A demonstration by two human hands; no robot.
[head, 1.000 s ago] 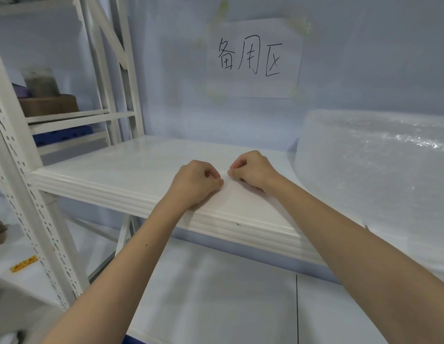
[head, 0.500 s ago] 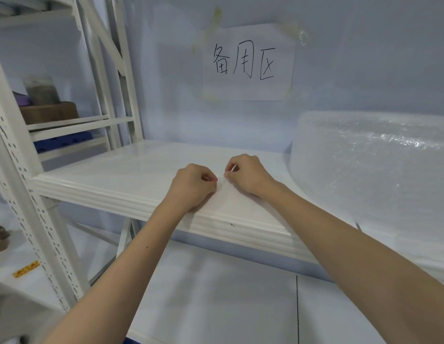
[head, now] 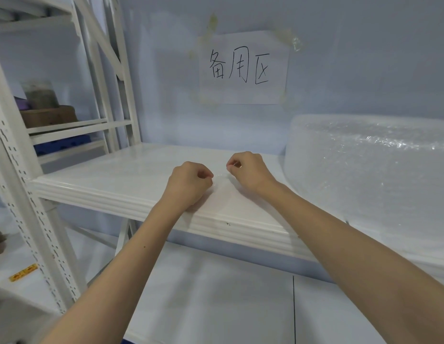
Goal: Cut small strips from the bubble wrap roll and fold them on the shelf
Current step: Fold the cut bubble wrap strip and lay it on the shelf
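Hands folding a clear strip on the white shelf.

Left hand (head: 188, 186) rests knuckles-up near the front edge of the shelf (head: 112, 180), fingers curled, thumb and forefinger pinching one end of a small transparent bubble wrap strip (head: 220, 182). Right hand (head: 249, 171) sits just beside it, slightly farther back, fingers curled and pinching the other end of the strip. The strip lies flat on the shelf surface between the two hands; its outline is faint and its folds cannot be made out. Bubble wrap roll (head: 369, 170) lies on the same shelf to the right, near the right forearm. Paper sign (head: 243, 68) with handwritten characters is taped to the wall behind. A second rack (head: 74, 130) stands at left, carrying a brown box (head: 48, 116).
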